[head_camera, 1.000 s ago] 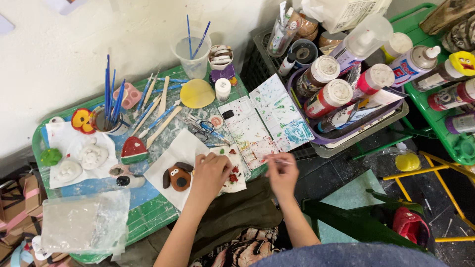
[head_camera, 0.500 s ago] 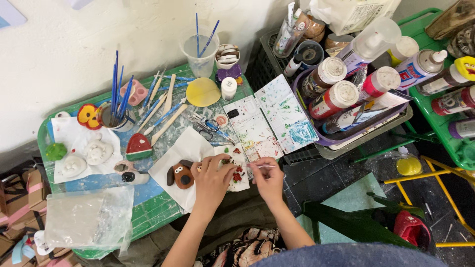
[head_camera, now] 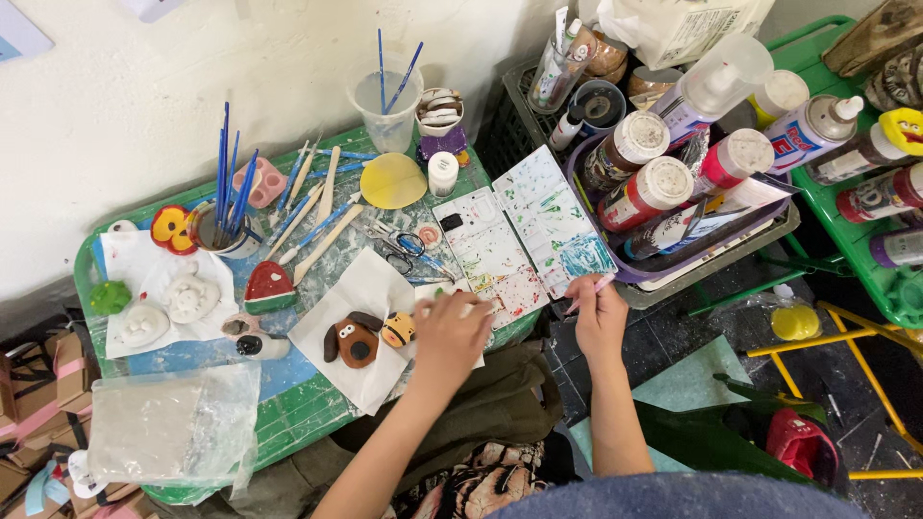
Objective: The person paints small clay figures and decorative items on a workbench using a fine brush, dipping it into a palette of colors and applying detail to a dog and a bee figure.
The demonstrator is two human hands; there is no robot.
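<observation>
We see the right hand [head_camera: 598,317] pinching a thin pale-pink paintbrush handle [head_camera: 588,291] in a closed grip, the brush slanting up to the right, just at the lower edge of the white plastic paint palette [head_camera: 524,231], which is speckled with green and red. The left hand [head_camera: 450,332] rests with its fingers curled over a small pale piece [head_camera: 473,308] on a white paper sheet [head_camera: 358,288]; how firmly that grip closes we cannot tell, because the back of the hand covers it. Just left of this hand, on the same sheet, lie a brown clay dog-head figure [head_camera: 350,340] and a small orange striped clay piece [head_camera: 398,330], touching each other. Further left sits a red watermelon-slice clay piece [head_camera: 268,287] on the green plastic tabletop [head_camera: 298,413]. Beyond, a cup of blue-handled brushes [head_camera: 223,226] stands near the wall. To the right, past the palette, a purple tray [head_camera: 716,240] holds several white-capped paint bottles [head_camera: 646,192].
</observation>
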